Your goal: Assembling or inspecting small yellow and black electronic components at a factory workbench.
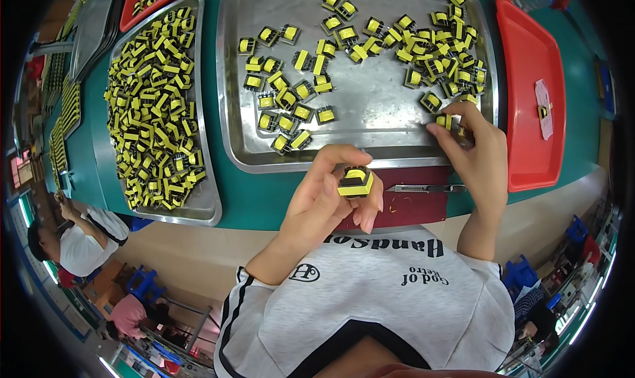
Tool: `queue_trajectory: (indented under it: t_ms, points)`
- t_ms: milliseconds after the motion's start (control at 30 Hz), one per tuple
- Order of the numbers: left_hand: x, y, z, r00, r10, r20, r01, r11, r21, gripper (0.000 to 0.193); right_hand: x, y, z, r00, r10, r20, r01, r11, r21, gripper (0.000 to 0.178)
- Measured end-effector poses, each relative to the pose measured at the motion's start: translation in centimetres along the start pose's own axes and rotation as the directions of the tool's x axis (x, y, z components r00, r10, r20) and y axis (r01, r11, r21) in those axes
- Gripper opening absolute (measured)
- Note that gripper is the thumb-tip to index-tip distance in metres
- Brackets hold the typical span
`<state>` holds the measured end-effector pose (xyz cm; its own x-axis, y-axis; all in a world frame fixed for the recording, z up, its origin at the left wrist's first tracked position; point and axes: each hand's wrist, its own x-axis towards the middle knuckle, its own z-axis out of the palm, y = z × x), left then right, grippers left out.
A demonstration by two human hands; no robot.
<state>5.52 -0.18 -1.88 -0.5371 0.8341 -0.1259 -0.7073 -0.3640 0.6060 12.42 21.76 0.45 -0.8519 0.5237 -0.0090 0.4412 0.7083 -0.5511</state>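
Note:
My left hand [311,206] holds a small transformer [355,183] with a black core and yellow tape, in front of the large metal tray [370,123]. The thumb and fingers wrap around it. At the tray's near right corner, my right hand [481,154] pinches another yellow-and-black transformer [444,122] between thumb and forefinger. Loose transformers lie about this tray: a dense pile [436,57] at the right and a looser group [286,100] at the left.
A utility knife [426,188] lies on a dark red mat [417,212] at the table's near edge. Left stands a metal tray [210,193] heaped with transformers. On the right, a red tray [529,54] holds a pale paper slip [544,107] with one small part. A co-worker [86,242] sits far left.

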Motion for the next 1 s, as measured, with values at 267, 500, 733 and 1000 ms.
queue_trajectory:
  t_ms: [267,500,733,1000]
  points:
    - [0.4,-0.2,0.8,0.998,-0.016,-0.063,0.017,1.000,0.014,0.033,-1.7,-2.5,-0.2,0.874,-0.485,0.006,0.396,0.720,0.570,0.049]
    - [0.0,0.1,1.2,0.999,-0.048,-0.007,0.047,0.943,0.328,0.039,-1.3,-3.4,0.2,0.792,-0.609,-0.039,0.474,0.575,0.667,0.041]
    - [-0.2,-0.1,0.7,0.991,-0.125,0.050,0.096,0.917,0.388,0.040,-1.4,-2.8,0.7,0.774,-0.631,-0.053,0.523,0.590,0.615,0.053]
    - [-0.7,-0.1,0.1,0.996,-0.003,0.095,-0.013,0.985,0.172,0.033,0.9,-0.2,0.1,0.976,-0.220,0.012,0.218,0.973,0.075,0.045]
